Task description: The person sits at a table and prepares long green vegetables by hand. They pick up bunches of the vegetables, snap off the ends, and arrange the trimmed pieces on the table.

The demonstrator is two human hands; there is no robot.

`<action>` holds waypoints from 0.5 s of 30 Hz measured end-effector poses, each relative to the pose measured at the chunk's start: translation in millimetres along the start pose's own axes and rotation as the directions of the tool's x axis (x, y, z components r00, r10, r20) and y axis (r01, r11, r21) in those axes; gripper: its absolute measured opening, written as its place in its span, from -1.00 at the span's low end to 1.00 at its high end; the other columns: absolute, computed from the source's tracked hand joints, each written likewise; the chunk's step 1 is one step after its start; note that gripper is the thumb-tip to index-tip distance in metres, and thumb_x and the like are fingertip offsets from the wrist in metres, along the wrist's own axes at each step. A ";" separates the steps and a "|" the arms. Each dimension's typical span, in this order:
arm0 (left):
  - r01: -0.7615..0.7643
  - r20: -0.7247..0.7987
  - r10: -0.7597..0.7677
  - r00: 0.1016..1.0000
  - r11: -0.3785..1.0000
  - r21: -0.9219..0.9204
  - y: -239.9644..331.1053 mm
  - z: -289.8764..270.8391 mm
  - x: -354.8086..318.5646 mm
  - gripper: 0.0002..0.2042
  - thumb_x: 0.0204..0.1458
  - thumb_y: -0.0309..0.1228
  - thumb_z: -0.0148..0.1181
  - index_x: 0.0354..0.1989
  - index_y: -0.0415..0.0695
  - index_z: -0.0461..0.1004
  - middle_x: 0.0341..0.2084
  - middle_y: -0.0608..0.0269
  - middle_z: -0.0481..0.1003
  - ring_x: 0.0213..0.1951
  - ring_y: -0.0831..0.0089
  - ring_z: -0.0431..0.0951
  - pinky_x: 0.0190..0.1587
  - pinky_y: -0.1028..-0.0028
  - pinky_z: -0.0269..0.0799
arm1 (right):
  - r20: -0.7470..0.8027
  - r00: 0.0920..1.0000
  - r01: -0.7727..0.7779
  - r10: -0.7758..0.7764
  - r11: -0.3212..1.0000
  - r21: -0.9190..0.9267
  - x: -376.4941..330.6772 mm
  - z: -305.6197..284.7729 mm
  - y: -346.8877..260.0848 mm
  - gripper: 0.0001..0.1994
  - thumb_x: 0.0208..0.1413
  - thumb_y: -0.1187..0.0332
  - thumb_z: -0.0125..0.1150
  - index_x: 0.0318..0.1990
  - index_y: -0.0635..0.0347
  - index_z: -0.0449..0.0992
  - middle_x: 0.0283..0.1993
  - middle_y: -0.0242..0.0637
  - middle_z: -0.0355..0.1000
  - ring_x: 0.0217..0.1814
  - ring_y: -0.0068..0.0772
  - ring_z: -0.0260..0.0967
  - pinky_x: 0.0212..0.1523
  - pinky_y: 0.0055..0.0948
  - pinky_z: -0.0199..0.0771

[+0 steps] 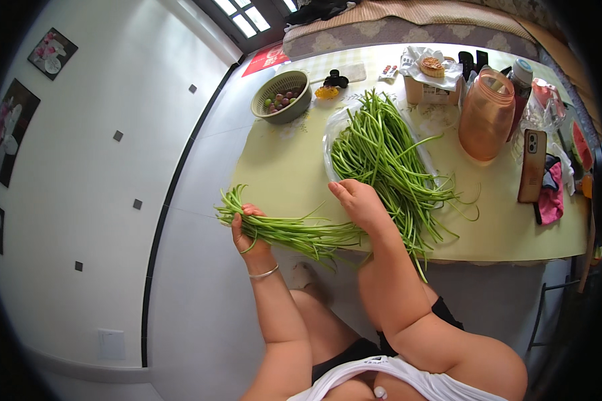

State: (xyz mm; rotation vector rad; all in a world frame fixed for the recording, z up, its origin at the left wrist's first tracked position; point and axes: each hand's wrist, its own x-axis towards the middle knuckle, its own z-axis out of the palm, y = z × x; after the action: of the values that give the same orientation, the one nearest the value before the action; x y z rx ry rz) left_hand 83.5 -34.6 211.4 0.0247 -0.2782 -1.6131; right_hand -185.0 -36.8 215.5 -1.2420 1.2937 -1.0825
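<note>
A bundle of long, thin green vegetable stems [301, 232] is gripped in my left hand [251, 230], near the table's front left edge. The fingers wrap round one end of the bundle, and the loose ends trail right, passing below my right wrist. My right hand [360, 204] is at the near left side of a large pile of the same stems [381, 140]. Its thumb and fingertips are drawn together in a pinch; whatever is between them is too small to make out. Under the pile lies a clear plastic bag [330, 144].
A grey-green basket [301, 108] of grapes stands at the far left of the table [274, 157]. Farther right are a box [418, 91] with a pastry on top, an orange jug [487, 117], a bottle [522, 77], a phone [532, 167] and a pink cloth [550, 200].
</note>
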 end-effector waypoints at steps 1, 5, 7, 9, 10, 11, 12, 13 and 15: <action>-0.022 0.008 0.022 1.000 1.000 0.014 1.0 9.2 -2.6 -0.78 0.03 -0.53 0.16 -0.17 -0.27 0.32 -0.29 0.20 0.38 -0.21 0.42 0.45 0.00 0.38 0.44 | 0.019 1.000 -0.008 0.008 1.000 0.019 2.4 -0.5 2.8 -0.48 0.18 -0.03 0.06 -0.16 0.40 0.50 -0.35 0.05 0.47 -0.31 -0.09 0.41 -0.21 -0.27 0.39; -0.065 -0.002 0.067 0.998 0.978 0.196 11.2 44.4 2.1 -0.77 0.03 -0.53 0.16 -0.16 -0.29 0.32 -0.29 0.18 0.38 -0.21 0.42 0.46 -0.02 0.39 0.44 | 0.013 1.000 -0.002 0.001 0.997 0.073 11.2 -2.5 8.1 -0.53 0.17 0.02 0.09 -0.21 0.39 0.51 -0.42 -0.02 0.46 -0.38 -0.17 0.37 -0.26 -0.28 0.38; -0.057 -0.012 0.062 0.998 0.966 0.252 26.0 67.9 9.1 -0.77 0.02 -0.52 0.18 -0.17 -0.31 0.33 -0.29 0.17 0.39 -0.22 0.42 0.46 -0.03 0.40 0.45 | 0.019 1.000 0.006 -0.008 0.997 0.082 11.8 -3.2 10.5 -0.55 0.17 0.04 0.10 -0.20 0.38 0.51 -0.43 -0.03 0.46 -0.39 -0.18 0.36 -0.27 -0.29 0.38; -0.061 -0.031 0.077 0.997 0.936 0.347 43.6 97.0 18.6 -0.77 0.02 -0.52 0.18 -0.18 -0.31 0.34 -0.29 0.16 0.39 -0.24 0.41 0.47 -0.05 0.39 0.46 | 0.014 1.000 0.002 -0.004 0.994 0.112 11.8 -3.9 10.8 -0.55 0.16 0.04 0.10 -0.19 0.38 0.51 -0.42 -0.03 0.46 -0.39 -0.18 0.36 -0.27 -0.29 0.38; -0.065 -0.029 0.084 0.996 0.913 0.402 57.4 116.1 19.3 -0.77 0.02 -0.51 0.19 -0.18 -0.31 0.35 -0.31 0.16 0.41 -0.26 0.39 0.48 -0.06 0.39 0.47 | 0.034 0.999 -0.010 0.006 0.992 0.125 9.7 -1.2 8.6 -0.54 0.16 0.04 0.10 -0.16 0.38 0.50 -0.38 0.00 0.48 -0.36 -0.17 0.40 -0.24 -0.30 0.39; -0.061 -0.029 0.083 0.996 0.892 0.447 60.7 134.5 22.9 -0.78 0.02 -0.51 0.19 -0.19 -0.31 0.36 -0.32 0.15 0.42 -0.28 0.38 0.49 -0.08 0.38 0.48 | 0.033 0.999 -0.006 0.002 0.993 0.115 9.6 -1.9 9.0 -0.54 0.16 0.04 0.10 -0.15 0.39 0.50 -0.36 0.00 0.49 -0.33 -0.16 0.42 -0.23 -0.30 0.40; -0.089 -0.013 0.119 0.993 0.805 0.587 61.8 154.1 27.0 -0.79 0.00 -0.52 0.20 -0.22 -0.31 0.38 -0.37 0.14 0.44 -0.31 0.36 0.50 -0.09 0.36 0.49 | 0.031 1.000 -0.001 -0.002 0.994 0.106 9.7 -2.6 9.0 -0.53 0.16 0.05 0.11 -0.14 0.40 0.49 -0.34 0.01 0.49 -0.30 -0.16 0.43 -0.21 -0.30 0.41; -0.051 -0.012 0.080 0.997 0.745 0.665 75.7 169.8 29.5 -0.81 0.00 -0.54 0.19 -0.22 -0.33 0.40 -0.37 0.11 0.46 -0.28 0.34 0.51 -0.09 0.35 0.49 | 0.043 0.999 0.004 -0.009 0.995 0.100 7.8 1.8 7.4 -0.53 0.15 0.05 0.11 -0.13 0.41 0.49 -0.32 0.01 0.50 -0.27 -0.15 0.45 -0.20 -0.30 0.41; 0.009 -0.068 0.069 0.995 0.630 0.776 78.2 190.7 47.8 -0.83 -0.01 -0.55 0.18 -0.25 -0.36 0.44 -0.38 0.06 0.49 -0.28 0.31 0.53 -0.13 0.34 0.50 | 0.000 0.999 0.046 -0.046 0.995 0.087 8.4 2.9 11.3 -0.54 0.15 0.09 0.13 -0.11 0.43 0.47 -0.29 0.01 0.51 -0.26 -0.18 0.48 -0.19 -0.32 0.43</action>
State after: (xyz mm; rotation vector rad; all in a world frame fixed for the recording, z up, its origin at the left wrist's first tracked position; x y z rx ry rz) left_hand 121.6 -53.4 418.7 0.7661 -0.8931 -1.3370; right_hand -183.0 -44.2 203.4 -1.2126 1.2084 -1.1582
